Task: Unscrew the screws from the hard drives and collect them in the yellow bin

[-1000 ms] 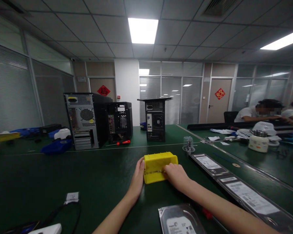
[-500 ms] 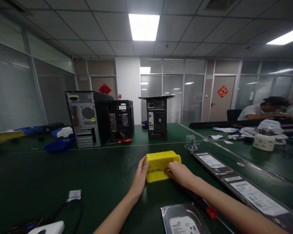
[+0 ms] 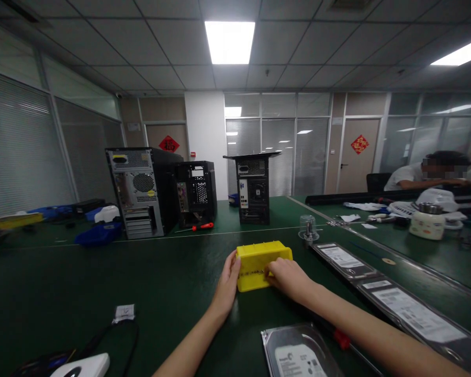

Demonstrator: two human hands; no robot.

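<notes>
A yellow parts bin (image 3: 261, 251) is in front of the person on the green tabletop (image 3: 172, 283), tipped so that its open side faces the wearer; whether its underside touches the table cannot be told. The left hand (image 3: 226, 285) grips the bin's left end, thumb on the near edge and the other fingers curled behind, closed on the wall. The right hand (image 3: 288, 277) reaches into the bin's right half, fingers bent and drawn together by a row of small metal pieces (image 3: 253, 273) lying along the inside; its fingertips are partly hidden, so I cannot tell whether they have hold of one. Nearer the wearer than the bin lies a Seagate hard drive (image 3: 298, 358), label up, and to the right of that drive a screwdriver with a red handle (image 3: 341, 339) is partly covered by the right forearm. To the right of the bin, two more hard drives (image 3: 343, 257) (image 3: 416, 314) lie end to end, with a clear plastic container (image 3: 308, 228) just beyond them. Behind the bin stands a black computer tower (image 3: 255, 196); further left of it are a smaller black case (image 3: 199, 193), a larger tower (image 3: 135, 193), a red screwdriver (image 3: 203, 226) and a blue tray (image 3: 98, 234).
</notes>
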